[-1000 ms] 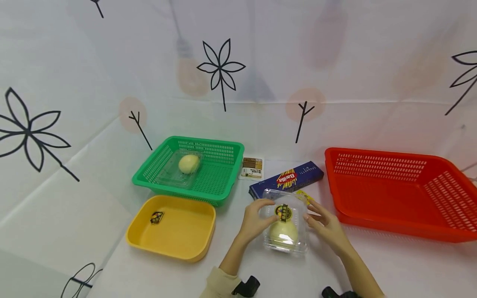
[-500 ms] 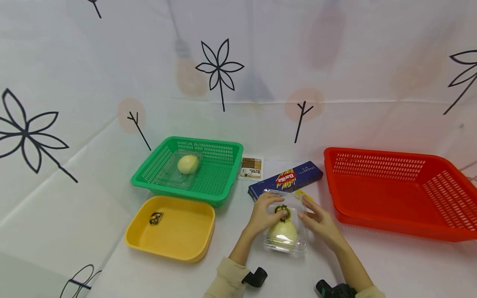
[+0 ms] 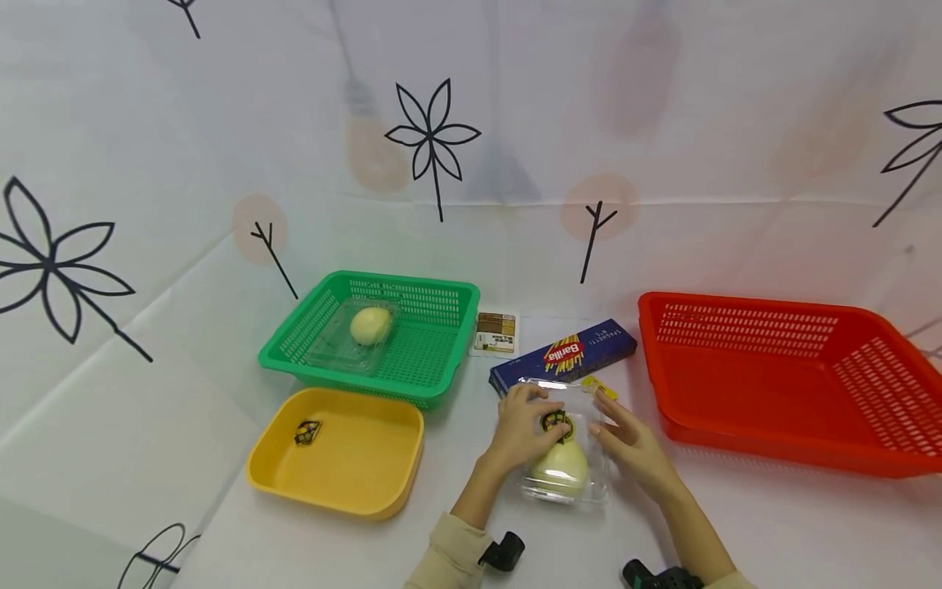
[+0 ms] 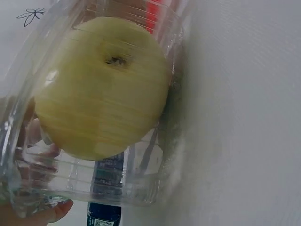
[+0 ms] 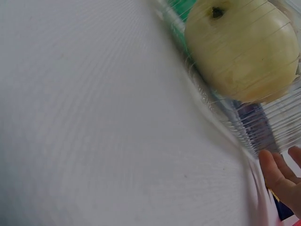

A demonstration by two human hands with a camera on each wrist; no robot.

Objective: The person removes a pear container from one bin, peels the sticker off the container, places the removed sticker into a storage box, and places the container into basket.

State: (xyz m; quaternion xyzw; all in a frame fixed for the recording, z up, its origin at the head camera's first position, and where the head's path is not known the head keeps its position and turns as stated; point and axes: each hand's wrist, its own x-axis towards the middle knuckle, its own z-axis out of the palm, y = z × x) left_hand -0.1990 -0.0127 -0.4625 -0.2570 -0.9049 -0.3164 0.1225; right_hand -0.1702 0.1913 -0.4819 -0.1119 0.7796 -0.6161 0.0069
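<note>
Clear plastic container (image 3: pixel 583 438) with pale yellow-green fruit (image 3: pixel 561 474) inside: just on the person's side of the blue spaghetti box (image 3: pixel 567 357), which is the landmark throughout. Container's far end overlaps the box's near edge in the head view; contact there can't be told. Left hand (image 3: pixel 521 429) grips the container from the left, fingers curled over the edge toward the box, thumb on the lid by a round dark sticker (image 3: pixel 551 420). Right hand (image 3: pixel 634 446), near side and right of the box, has fingers rather straight, tips touching the container's right edge. Fruit shows a dark pit in both wrist views. Small yellow item (image 3: pixel 599 388), partly covered, just on the box's near side. Card (image 3: pixel 495 334) just left of the box. Green basket (image 3: pixel 419 360) farther left, holding a second clear container (image 3: pixel 344 339) with a pale fruit (image 3: pixel 371 325). Yellow tray (image 3: pixel 346 462) left of the box and nearer the person, dark sticker-like piece (image 3: pixel 307 432) inside. Red basket (image 3: pixel 751 384) right of the box.
</note>
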